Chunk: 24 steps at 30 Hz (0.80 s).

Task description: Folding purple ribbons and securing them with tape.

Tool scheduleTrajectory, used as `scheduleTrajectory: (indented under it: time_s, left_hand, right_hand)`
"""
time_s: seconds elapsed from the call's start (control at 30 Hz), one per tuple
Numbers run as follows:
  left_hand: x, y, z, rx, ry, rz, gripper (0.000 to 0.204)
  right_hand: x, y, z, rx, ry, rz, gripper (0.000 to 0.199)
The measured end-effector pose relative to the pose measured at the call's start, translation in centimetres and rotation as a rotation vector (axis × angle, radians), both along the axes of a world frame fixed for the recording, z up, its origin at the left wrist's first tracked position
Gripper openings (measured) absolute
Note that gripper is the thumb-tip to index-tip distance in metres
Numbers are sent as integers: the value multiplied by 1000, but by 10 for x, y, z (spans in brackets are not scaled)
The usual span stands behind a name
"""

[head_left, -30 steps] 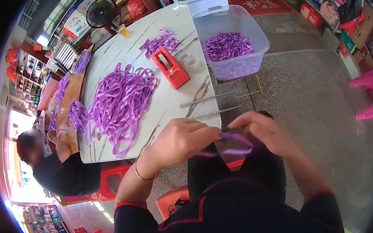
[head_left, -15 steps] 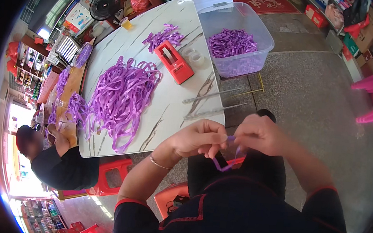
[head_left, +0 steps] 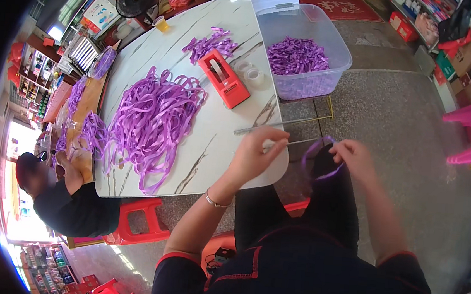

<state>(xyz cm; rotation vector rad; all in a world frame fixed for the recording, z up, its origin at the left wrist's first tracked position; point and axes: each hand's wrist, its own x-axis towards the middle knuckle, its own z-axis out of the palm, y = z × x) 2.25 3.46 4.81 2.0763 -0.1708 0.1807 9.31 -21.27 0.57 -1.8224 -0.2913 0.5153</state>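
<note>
My right hand (head_left: 355, 158), fingers closed in a pinch, holds a purple ribbon (head_left: 305, 161) that curves in a loose loop above my knee. At the near right corner of the table, my left hand (head_left: 254, 155) has its thumb and forefinger together on a thin metal rod (head_left: 303, 141), whose far end sticks out past the table edge. A second metal rod (head_left: 245, 130) lies on the tabletop just beyond that hand. Left of my hands spreads a big heap of purple ribbons (head_left: 154, 120) on the white marbled table (head_left: 217, 162).
A red tape dispenser (head_left: 227, 84), clear tape rolls (head_left: 253, 77) and a smaller ribbon pile (head_left: 211, 45) are farther back. A clear plastic bin (head_left: 339, 78) of purple ribbons stands right of the table. Another person (head_left: 76, 206) sits at the left; a yellow cup (head_left: 160, 24) stands far back.
My hands have moved apart. The right went right, carrying the ribbon, which now hangs as a wider loop; the left let go of it and moved up to the metal rod.
</note>
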Motion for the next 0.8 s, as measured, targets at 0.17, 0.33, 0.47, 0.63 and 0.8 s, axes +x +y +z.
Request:
scheduleTrajectory:
  time_s: [0.17,0.33,0.47,0.63,0.8]
  left_hand:
    - [29,14,-15,23,-58,114,14]
    - [51,10,-23,43,-73,107,14]
    - [62,10,-31,129,-66,116,13]
    - [69,8,-36,207,-113,116,10]
    - [73,11,-39,333,-143,83,13]
  right_hand:
    - [15,37,-27,216,-144,-217,19]
    - [26,66,-52,344,-154,-38,18]
    - [17,76,-59,343,-127,17,20]
    - [6,82,-62,399,-19,4,22]
    - [3,87,-62,406,-61,-5,21]
